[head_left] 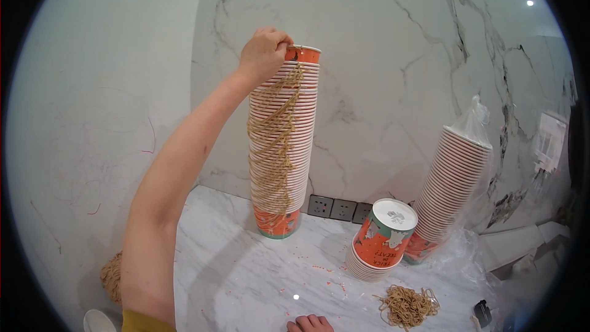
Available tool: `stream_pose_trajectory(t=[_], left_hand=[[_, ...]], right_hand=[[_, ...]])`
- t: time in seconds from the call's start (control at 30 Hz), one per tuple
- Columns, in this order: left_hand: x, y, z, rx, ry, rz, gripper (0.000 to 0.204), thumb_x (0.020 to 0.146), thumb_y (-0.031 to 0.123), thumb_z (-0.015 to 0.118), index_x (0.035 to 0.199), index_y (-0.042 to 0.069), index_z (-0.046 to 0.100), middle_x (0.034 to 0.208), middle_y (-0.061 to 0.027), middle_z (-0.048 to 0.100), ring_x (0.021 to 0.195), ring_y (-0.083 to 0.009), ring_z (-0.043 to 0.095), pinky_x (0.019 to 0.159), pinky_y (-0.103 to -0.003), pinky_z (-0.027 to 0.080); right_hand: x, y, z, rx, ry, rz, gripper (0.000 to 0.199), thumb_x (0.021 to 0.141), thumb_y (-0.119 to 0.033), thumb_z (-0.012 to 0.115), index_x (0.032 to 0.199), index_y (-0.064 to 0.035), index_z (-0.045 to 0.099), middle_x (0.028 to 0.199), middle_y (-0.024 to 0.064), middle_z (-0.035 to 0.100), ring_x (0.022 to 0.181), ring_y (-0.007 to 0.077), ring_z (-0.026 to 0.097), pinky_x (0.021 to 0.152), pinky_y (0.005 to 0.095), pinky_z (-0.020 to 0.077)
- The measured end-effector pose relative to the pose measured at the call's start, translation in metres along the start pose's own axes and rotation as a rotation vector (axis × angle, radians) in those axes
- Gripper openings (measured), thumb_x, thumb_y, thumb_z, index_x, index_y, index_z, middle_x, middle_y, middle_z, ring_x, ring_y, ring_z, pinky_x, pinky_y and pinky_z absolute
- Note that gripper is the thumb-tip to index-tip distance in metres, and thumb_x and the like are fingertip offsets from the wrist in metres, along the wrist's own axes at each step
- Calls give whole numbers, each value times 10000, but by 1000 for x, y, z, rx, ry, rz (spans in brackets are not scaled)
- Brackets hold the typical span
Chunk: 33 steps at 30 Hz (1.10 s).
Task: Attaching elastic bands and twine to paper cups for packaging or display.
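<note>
A tall stack of paper cups point(279, 147), orange with green bases and white rims, stands upright against the wall. Tan string netting is strung down its side. My left hand point(265, 55) is closed on the rim of the top paper cup point(302, 55), which sits higher than the cups under it. The fingers' far side is hidden. At the lower edge, only the fingers of my right hand point(310, 324) show, resting on the table with nothing seen in them. A heap of tan string point(408, 307) lies to their right.
A short upside-down cup stack point(384, 243) is to the right. Behind it leans a bagged cup stack point(452, 175). Black wall sockets point(342, 209) line the wall. Orange bits dot the marble table point(246, 283). A tan bundle point(112, 276) and white cup point(98, 321) are lower left.
</note>
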<state>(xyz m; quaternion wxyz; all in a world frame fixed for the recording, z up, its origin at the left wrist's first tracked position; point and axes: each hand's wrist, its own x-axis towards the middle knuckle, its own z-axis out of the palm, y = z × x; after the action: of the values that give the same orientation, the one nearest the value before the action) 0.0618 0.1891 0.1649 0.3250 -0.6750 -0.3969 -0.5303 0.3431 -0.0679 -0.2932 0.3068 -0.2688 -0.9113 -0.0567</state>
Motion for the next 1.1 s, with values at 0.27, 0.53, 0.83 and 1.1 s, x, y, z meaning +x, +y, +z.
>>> stream_pose_trajectory(t=[0.27, 0.53, 0.83, 1.1], left_hand=[[-13, 2, 1, -1, 22, -14, 214, 926, 147, 546, 946, 103, 755, 980, -71, 675, 1052, -280, 610, 859, -425, 525], [-19, 0, 4, 8, 58, -49, 203, 936, 169, 552, 957, 117, 748, 997, -58, 677, 1041, -272, 618, 898, -461, 462], [-21, -6, 4, -52, 49, -57, 208, 933, 171, 555, 975, 125, 754, 986, -60, 679, 1028, -268, 625, 898, -467, 458], [-31, -3, 1, 114, 225, 107, 104, 904, 125, 631, 918, 122, 734, 982, -39, 660, 999, -255, 628, 845, -431, 509]], right_hand=[[-1, 0, 2, 11, -6, 8, 224, 746, -127, 641, 959, -58, 645, 926, 137, 560, 881, 328, 553, 743, 469, 452], [-1, 0, 1, 7, -10, 11, 223, 754, -133, 640, 965, -64, 647, 934, 135, 564, 888, 329, 554, 745, 471, 453], [0, 0, 1, 29, -31, 23, 224, 752, -128, 642, 966, -63, 652, 938, 136, 566, 891, 333, 554, 751, 474, 457], [-2, 1, 1, 29, -57, 26, 252, 751, -128, 646, 992, -57, 661, 953, 142, 575, 901, 337, 560, 763, 479, 465]])
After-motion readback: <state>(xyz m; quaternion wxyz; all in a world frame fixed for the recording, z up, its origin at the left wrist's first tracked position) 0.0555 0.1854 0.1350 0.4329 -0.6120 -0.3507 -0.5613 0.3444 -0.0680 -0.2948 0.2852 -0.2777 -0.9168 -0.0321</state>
